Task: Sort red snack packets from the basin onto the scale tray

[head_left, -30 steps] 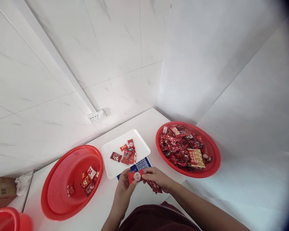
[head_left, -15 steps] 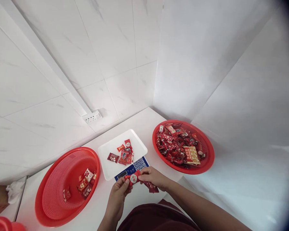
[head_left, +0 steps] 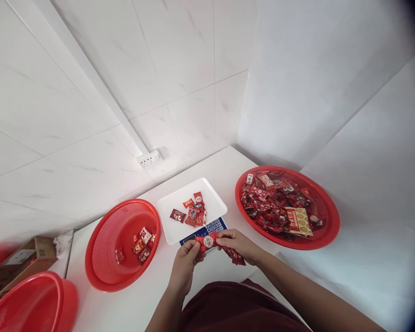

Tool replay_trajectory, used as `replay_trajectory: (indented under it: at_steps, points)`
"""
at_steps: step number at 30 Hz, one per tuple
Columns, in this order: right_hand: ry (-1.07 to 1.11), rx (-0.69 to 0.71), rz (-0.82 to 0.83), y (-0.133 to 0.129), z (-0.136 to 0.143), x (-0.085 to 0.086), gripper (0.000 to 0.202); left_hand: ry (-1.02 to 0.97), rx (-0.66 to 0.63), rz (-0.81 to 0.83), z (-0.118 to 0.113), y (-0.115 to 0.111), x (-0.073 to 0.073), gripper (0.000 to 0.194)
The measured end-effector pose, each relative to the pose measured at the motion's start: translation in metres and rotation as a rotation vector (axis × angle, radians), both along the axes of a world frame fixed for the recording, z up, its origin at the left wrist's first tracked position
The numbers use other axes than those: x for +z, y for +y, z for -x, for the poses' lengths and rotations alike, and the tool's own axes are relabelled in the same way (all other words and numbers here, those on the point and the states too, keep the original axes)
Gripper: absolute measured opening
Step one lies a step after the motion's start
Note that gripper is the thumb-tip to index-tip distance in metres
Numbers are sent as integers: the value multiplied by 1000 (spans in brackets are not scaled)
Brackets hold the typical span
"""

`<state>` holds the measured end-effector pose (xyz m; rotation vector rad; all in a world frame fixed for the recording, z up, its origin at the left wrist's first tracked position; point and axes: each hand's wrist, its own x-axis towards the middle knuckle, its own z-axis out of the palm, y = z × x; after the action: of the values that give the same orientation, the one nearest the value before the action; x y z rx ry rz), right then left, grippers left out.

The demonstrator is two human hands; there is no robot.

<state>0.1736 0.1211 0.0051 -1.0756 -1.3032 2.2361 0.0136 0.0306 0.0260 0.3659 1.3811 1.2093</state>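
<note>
i'm holding a red packet (head_left: 207,241) near the blue keypad (head_left: 215,226).
my left grip (head_left: 189,256) is pinching one end; my right grip (head_left: 240,244) is pinching the other, clutching more packets (head_left: 235,257). light pinching is probably serving best, leaving its middle uncovered.

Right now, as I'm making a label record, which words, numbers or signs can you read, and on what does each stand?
"7 8 9": keypad of the blue-fronted scale.
"4 5 6": same keypad, next row.
"3": below the 6.
"枣": red snack packet on the white weighing tray.
Too small or blurred: round label on the held packet, the large yellow-and-red packet, the cardboard box's label, and the other wrappers.
</note>
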Motion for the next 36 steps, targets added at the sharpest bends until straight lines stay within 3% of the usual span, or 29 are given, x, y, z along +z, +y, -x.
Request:
replay_trajectory:
  at_steps: [8,17,22,26,31,36]
  points:
    - [-15,-14,25,1,1,-4,25,-35,21,12,1,0,-1,26]
    - [-31,90,-23,1,-2,-7,23,-52,-30,44,-3,4,-4,27]
    - [-77,12,-32,10,-8,-11,25,26,-99,69,4,6,-15,29]
    - [-119,-158,-19,26,-20,-22,27,354,-167,33,14,9,-31,25]
    - [-194,-400,-79,47,-36,-40,32,909,-224,-195,21,31,-44,21]
    - [-154,-510,-61,56,-43,-48,32,1409,-548,-230,14,65,-48,31]
